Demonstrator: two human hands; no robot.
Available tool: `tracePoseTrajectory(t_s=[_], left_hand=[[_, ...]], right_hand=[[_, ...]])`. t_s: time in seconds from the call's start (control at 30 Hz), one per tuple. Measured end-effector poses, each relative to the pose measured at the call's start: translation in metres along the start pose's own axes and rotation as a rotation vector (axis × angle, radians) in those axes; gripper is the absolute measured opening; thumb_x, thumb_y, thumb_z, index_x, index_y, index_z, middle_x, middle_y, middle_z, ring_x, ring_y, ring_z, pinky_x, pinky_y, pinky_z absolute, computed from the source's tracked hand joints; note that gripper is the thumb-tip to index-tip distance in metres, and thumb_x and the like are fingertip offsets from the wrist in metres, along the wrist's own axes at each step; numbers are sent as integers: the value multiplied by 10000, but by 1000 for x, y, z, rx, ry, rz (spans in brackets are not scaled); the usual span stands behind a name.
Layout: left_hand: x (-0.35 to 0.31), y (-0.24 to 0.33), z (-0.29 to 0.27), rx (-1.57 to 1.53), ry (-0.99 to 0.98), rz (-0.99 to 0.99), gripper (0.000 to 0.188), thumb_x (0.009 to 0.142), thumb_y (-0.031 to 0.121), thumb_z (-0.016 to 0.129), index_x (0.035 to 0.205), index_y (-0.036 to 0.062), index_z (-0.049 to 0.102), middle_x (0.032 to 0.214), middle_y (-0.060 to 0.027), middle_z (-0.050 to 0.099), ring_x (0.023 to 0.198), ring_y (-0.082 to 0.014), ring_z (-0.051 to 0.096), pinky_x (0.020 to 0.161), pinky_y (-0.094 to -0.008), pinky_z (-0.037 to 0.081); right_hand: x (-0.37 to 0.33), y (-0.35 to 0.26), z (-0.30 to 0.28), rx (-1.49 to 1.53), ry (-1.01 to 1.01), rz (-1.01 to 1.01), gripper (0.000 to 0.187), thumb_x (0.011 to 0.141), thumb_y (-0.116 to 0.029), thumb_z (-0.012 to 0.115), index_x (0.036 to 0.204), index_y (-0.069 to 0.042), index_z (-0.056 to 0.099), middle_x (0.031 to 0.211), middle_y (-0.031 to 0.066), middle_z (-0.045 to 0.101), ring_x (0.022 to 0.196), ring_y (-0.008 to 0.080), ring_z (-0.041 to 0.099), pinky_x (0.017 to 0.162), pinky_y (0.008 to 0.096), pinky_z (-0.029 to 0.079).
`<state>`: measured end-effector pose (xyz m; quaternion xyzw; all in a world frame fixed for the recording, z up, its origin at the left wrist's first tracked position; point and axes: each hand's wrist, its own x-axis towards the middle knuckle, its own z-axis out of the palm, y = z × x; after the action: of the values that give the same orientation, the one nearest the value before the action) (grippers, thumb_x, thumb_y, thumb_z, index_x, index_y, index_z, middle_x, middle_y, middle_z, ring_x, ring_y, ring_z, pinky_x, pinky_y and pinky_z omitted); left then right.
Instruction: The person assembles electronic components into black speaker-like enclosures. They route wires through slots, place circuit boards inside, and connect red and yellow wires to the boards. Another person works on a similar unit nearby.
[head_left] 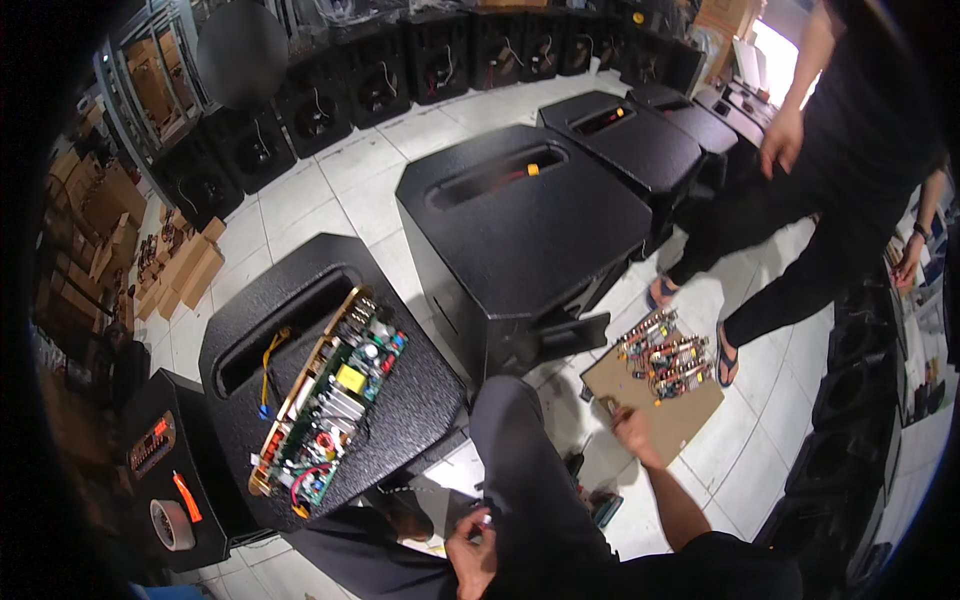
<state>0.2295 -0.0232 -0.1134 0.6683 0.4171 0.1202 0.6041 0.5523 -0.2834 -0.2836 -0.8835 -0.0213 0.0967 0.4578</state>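
My left hand (470, 560) is beside my knee with its fingers closed; a small pale bit shows at the fingertips, too small to name. To the right, my right hand (632, 432) reaches over a flat cardboard sheet (690, 420), fingers closed around something small that I cannot make out. Beyond that hand, several small circuit boards (665, 355) lie together on the cardboard. At the left, a long amplifier circuit board (335, 405) with a yellow transformer rests on top of a black speaker cabinet (420, 400). A yellow cable (268, 370) with a blue connector comes out of its handle slot.
Another black cabinet (530, 230) stands ahead, with more behind it. A person (850, 180) in black stands at the right, close to the boards. A tape roll (172, 525) and an orange tool (187, 497) lie on a cabinet at lower left. Open speaker boxes (375, 85) line the back.
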Motion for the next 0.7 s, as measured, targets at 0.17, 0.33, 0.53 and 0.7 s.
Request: tracePoseTrajectory(t_s=[0.17,0.33,0.53,0.7], left_hand=[[-1,-4,18,212,-37,44,252,808,73,663,1046,60,744,877,-154,716,795,-255,707,764,-345,538],[2,23,13,123,-197,-87,224,926,162,653,1114,53,708,1071,-166,680,953,-283,641,876,-385,506],[-3,10,4,121,-88,-102,237,917,190,668,1117,72,716,917,-138,687,815,-271,637,778,-382,515],[2,-8,3,216,-29,-22,223,898,204,687,1086,91,730,913,-143,690,785,-275,640,732,-393,514]], right_hand=[[123,-251,-135,-213,479,-617,345,962,-230,559,756,43,606,626,222,598,556,329,600,574,463,452],[270,-432,-221,-689,181,-604,373,849,-98,461,1115,3,702,817,231,694,738,346,694,686,426,548],[342,-561,-228,-727,82,-93,228,817,-92,491,693,18,647,533,68,498,421,190,455,404,361,361],[373,-561,-224,-813,59,-78,232,822,-83,486,667,1,637,566,113,554,468,227,537,439,390,400]])
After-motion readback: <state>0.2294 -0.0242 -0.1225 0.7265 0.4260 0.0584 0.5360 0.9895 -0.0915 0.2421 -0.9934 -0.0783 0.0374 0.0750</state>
